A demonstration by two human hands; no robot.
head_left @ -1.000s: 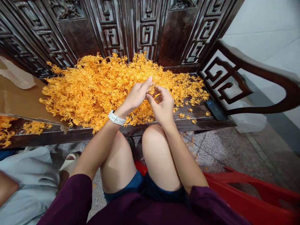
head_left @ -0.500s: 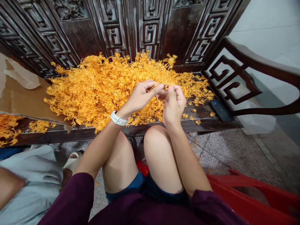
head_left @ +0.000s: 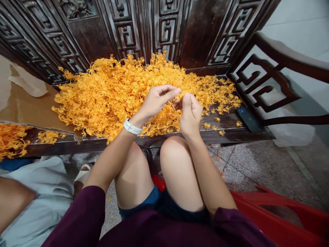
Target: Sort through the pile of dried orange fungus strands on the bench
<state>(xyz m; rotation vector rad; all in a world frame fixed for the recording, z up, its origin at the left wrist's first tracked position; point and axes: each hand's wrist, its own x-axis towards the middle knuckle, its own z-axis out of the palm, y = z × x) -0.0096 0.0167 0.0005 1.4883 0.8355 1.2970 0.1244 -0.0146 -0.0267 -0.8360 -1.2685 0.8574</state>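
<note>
A large heap of orange, stringy plastic-looking flower pieces (head_left: 110, 92) covers the dark wooden bench (head_left: 64, 146). Over the front right of the heap, my left hand (head_left: 158, 98), with a white watch band at the wrist, has thumb and forefinger pinched close together. Whatever small orange piece lies at those fingertips is too small to make out. Just to its right, my right hand (head_left: 190, 111) is curled with its thumb pressed on the fingers. What it grips is mostly hidden by the fingers and blends with the orange behind.
Cardboard (head_left: 33, 106) stands at the left, beside more orange pieces (head_left: 12, 139). A phone (head_left: 250, 119) lies near the bench's right armrest (head_left: 272, 80). Red plastic furniture (head_left: 280, 212) is at lower right. Another person's light clothing (head_left: 43, 192) shows at lower left.
The orange sprig that stuck up above my hands is no longer seen there. My fingertips have moved slightly apart. The view has shifted a little.
</note>
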